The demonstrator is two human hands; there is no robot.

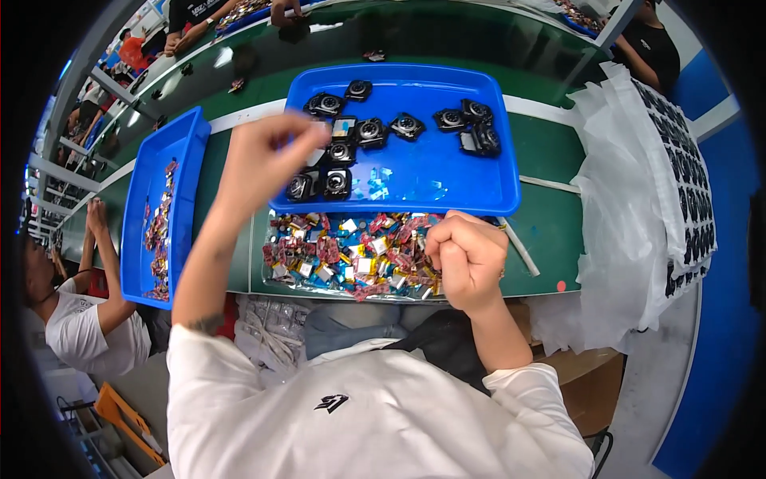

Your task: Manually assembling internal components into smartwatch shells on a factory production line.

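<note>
My left hand point(267, 156), a little blurred, is over the left side of a blue tray point(447, 76). Its thumb and fingers are curled together in a pinch, and a pale piece point(318, 145) shows at the fingertips. Whether that piece is held or lies behind them is unclear. Several black square modules with round dark centres point(371, 132) lie in the tray, with small light-blue film pieces point(379, 182) nearby. My right hand point(471, 259) is closed in a fist at the tray's near edge, beside a heap of small circuit boards and battery cells point(351, 254). What it holds is hidden.
A second blue tray point(188, 215) with more small boards stands at left. On the right is a stack of trays of black parts point(686, 184) with white sheeting point(610, 215). A white strip point(523, 247) lies on the green bench. Co-workers sit left and across the dark belt point(399, 36).
</note>
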